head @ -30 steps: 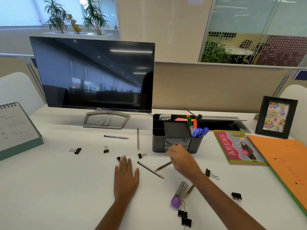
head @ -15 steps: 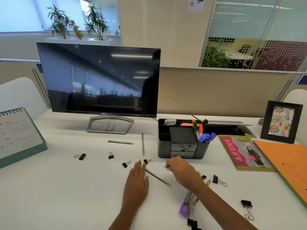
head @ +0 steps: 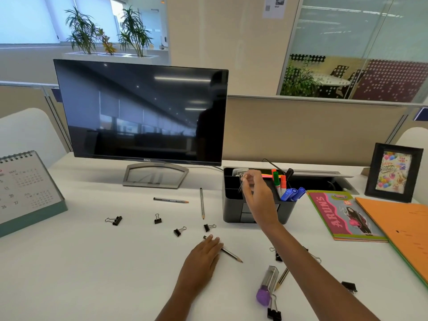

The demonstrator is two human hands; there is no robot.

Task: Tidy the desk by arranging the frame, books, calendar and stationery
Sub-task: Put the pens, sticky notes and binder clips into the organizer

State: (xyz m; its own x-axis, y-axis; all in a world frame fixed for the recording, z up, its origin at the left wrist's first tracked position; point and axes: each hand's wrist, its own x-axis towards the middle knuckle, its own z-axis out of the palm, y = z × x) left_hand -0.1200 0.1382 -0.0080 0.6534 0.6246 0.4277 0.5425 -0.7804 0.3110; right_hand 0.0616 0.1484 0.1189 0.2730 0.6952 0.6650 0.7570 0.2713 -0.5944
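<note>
Under the left hand the desk is smooth, matt white. Behind the right hand, which pinches a thin greyish pencil, the organizer is matt dark plastic. To its right, the book has a glossy paper cover.

White desk is carrying a monitor at the back and a calendar is standing far left. Organizer, book, orange folder and frame are sitting to the right. Pencils, binder clips and a purple-capped tube are lying scattered up front.
</note>
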